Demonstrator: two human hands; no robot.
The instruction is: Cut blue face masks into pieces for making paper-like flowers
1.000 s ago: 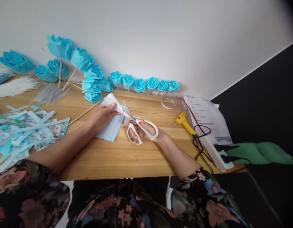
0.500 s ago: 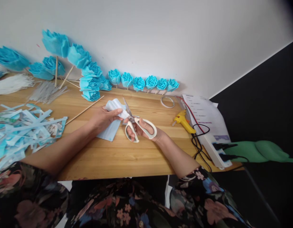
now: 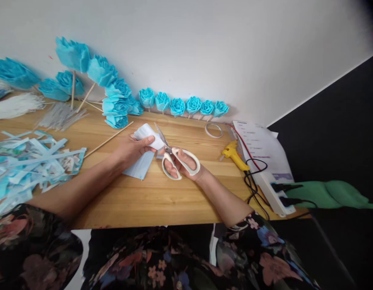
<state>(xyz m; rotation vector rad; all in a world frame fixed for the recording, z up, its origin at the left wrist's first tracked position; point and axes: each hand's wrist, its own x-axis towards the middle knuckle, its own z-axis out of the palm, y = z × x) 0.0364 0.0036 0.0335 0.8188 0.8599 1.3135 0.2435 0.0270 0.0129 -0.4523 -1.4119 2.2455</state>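
My left hand (image 3: 132, 151) pinches a folded pale blue sheet (image 3: 148, 133) between thumb and fingers, over the middle of the wooden table. Another light blue piece (image 3: 139, 166) lies flat under that hand. My right hand (image 3: 183, 162) is closed on white-handled scissors (image 3: 190, 161), with thumb and fingers through the two loops. The scissor blades point up and away to the left, along the sheet's right edge. Whether the sheet lies between the blades is hard to tell.
Blue flowers (image 3: 177, 106) on sticks line the wall. Cut strips (image 3: 32, 161) are heaped at left, near a wooden stick (image 3: 109, 139). At right are a tape roll (image 3: 213, 129), a yellow glue gun (image 3: 234, 155), papers (image 3: 259, 141) and a power strip (image 3: 275, 193) with cables.
The scissor handles have drawn closer together and shifted slightly right, and the blades look less spread. My left hand has barely moved on the sheet.
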